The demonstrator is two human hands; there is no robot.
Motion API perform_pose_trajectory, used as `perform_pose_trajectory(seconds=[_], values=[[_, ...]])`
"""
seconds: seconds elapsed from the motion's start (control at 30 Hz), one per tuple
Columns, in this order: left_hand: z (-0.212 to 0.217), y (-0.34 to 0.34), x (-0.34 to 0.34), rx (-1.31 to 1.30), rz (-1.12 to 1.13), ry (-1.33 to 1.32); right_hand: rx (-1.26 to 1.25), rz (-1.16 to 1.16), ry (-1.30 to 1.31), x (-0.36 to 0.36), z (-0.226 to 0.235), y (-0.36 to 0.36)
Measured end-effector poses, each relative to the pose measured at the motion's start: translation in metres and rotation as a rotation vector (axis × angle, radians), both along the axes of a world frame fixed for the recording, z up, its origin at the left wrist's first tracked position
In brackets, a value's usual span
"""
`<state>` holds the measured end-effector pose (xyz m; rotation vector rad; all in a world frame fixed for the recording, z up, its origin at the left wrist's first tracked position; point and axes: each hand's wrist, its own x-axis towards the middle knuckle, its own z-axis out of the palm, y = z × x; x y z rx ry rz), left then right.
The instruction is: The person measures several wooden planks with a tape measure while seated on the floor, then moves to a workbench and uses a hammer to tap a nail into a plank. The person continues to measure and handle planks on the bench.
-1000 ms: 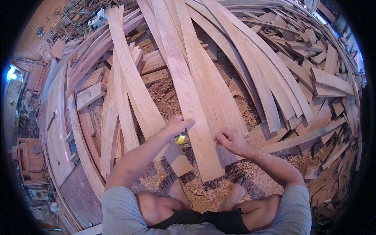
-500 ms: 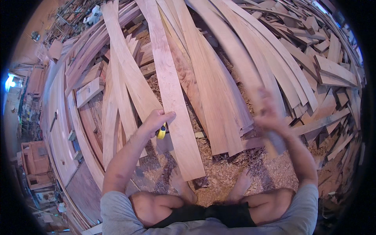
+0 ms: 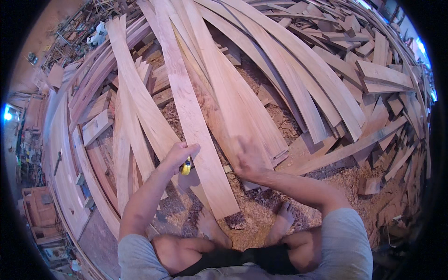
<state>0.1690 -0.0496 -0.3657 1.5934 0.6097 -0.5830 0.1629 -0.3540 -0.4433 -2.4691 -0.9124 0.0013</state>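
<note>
The pale plank (image 3: 209,170) runs from eleven o'clock to six; I'd expect it stiff, fairly heavy, best taken by both edges near its six-o'clock end. At eight, my left hand (image 3: 179,156) is closed around a yellow tape measure (image 3: 186,166) — thumb on the plank's edge. At four, apart, my right hand (image 3: 249,161) blurs over a wider board (image 3: 233,102) — whether gripping, I can't tell.
</note>
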Motion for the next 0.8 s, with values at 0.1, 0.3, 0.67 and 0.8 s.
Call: perform_pose_trajectory(seconds=[0.1, 0.3, 0.67, 0.8], values=[[-0.001, 0.007, -0.004, -0.045, -0.010, -0.035, 0.191, 0.025, 0.097, 0.030, 0.042, -0.068], [-0.017, 0.013, -0.006, -0.002, -0.011, -0.053, -0.366, -0.538, -0.359, 0.077, 0.102, -0.213], [-0.010, -0.008, 0.004, -0.022, -0.002, -0.005, -0.117, -0.172, 0.216, -0.008, 0.010, -0.077], [-0.012, -0.005, 0.000, -0.068, -0.004, -0.078, 0.091, -0.149, 0.140, 0.017, 0.044, -0.141]])
